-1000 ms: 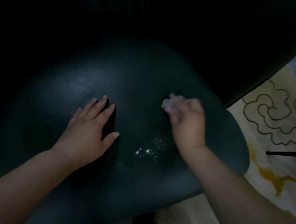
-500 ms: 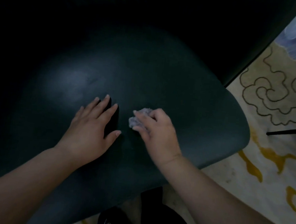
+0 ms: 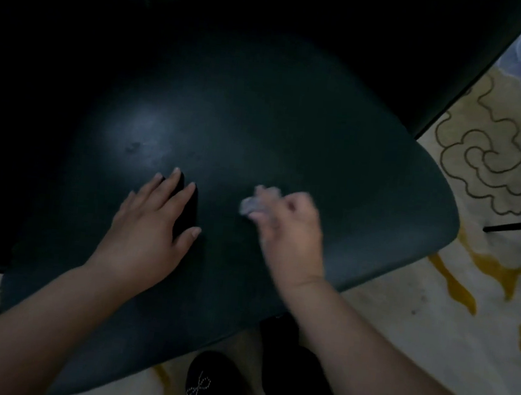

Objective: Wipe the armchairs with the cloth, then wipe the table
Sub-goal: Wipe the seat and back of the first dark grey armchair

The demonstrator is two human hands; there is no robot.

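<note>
Cloth (image 3: 260, 201) bunched under right hand (image 3: 291, 232) fingertips; left hand (image 3: 151, 228) spread flat on armchair (image 3: 350, 180).

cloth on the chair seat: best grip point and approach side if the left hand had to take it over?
Grip the bunched end of the cloth that sticks out past the right hand, coming from the left across the seat. The rest is balled inside that fist, and the left hand lies flat just beside it.
</note>
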